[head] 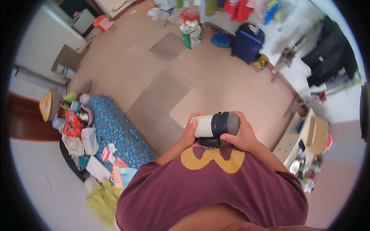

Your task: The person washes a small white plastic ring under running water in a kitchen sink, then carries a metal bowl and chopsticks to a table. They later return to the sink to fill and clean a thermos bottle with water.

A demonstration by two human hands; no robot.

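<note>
A white bottle-shaped container [204,126] with a dark blue band and a grey end lies sideways between my two hands, close in front of my maroon shirt [214,187]. My left hand [189,133] grips its white end, thumb on top. Around the grey end curls my right hand [244,134], with the thumb on the near side. A black part [209,141], perhaps a handle or bracket, shows just below the container, against the shirt. The undersides of the fingers are hidden.
Left, a long seat with a blue patterned cover [115,127] bears bags and papers. A cluttered white cabinet [289,138] stands at right. Farther off on the tiled floor [162,89] are a dark blue suitcase [248,43], a blue basin [221,40] and a green-white carton [191,37].
</note>
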